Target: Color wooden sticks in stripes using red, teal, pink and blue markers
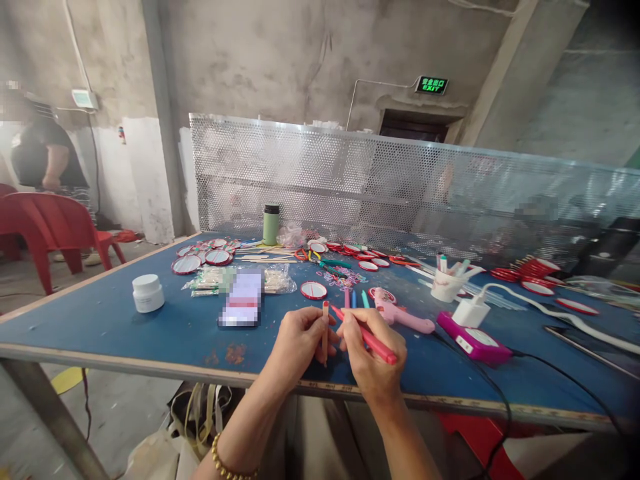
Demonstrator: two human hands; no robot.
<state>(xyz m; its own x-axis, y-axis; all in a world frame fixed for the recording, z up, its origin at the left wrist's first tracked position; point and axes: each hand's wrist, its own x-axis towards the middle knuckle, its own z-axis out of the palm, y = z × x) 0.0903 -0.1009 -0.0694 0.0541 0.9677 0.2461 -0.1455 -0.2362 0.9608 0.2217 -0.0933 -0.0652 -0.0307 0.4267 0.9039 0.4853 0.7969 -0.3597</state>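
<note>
Upright between the fingers of my left hand (303, 337) is a flat wooden stick (325, 333) with a red tip. My right hand (376, 350) grips a red marker pen (376, 345), its nib pointing at the stick's red end; whether nib and wood touch I cannot tell. Just beyond my hands lie a blue marker (355, 298), a teal marker (365, 299) and a purple marker (347, 297). A pink glue gun (400, 313) rests right of them. Behind my left hand is a round red-rimmed disc (313, 290).
A phone (241, 298) lies on plastic-wrapped sticks (280, 280), with a white jar (148, 293) to its left. Farther back stand a green bottle (271, 225) and a cup of pens (447, 284). A purple power strip (473, 340) trails cables at right. Perforated metal (310, 173) borders the table.
</note>
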